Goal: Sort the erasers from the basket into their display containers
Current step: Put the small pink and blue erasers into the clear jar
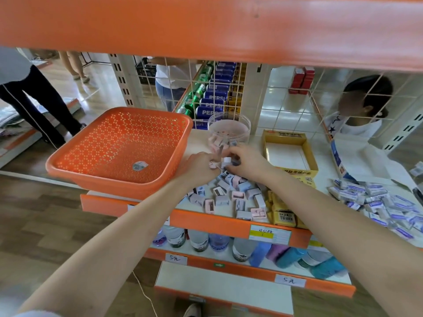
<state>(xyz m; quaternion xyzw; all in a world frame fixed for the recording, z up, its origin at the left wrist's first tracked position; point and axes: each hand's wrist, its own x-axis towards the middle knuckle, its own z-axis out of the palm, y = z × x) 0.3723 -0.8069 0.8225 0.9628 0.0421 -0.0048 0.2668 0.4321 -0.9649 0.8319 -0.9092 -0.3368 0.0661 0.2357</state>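
The orange perforated basket [119, 147] sits on the shelf at the left, holding only a small sticker. Several small pastel erasers [231, 193] lie in a pile on the shelf in front of a clear round jar [229, 129] that holds several more. My left hand [196, 168] pinches a small pink eraser just before the jar. My right hand [245, 161] pinches a small white eraser next to it. An open yellow cardboard box [289, 152] stands to the right of the jar, and a heap of white-and-purple wrapped erasers [377, 200] lies at the far right.
An orange beam [206, 26] crosses overhead. A wire grid [297, 99] backs the shelf, with drink cans and a person behind it. Yellow packets [283, 213] sit at the shelf's front edge. Bottles fill the lower shelf [229, 245]. Other people stand at the left.
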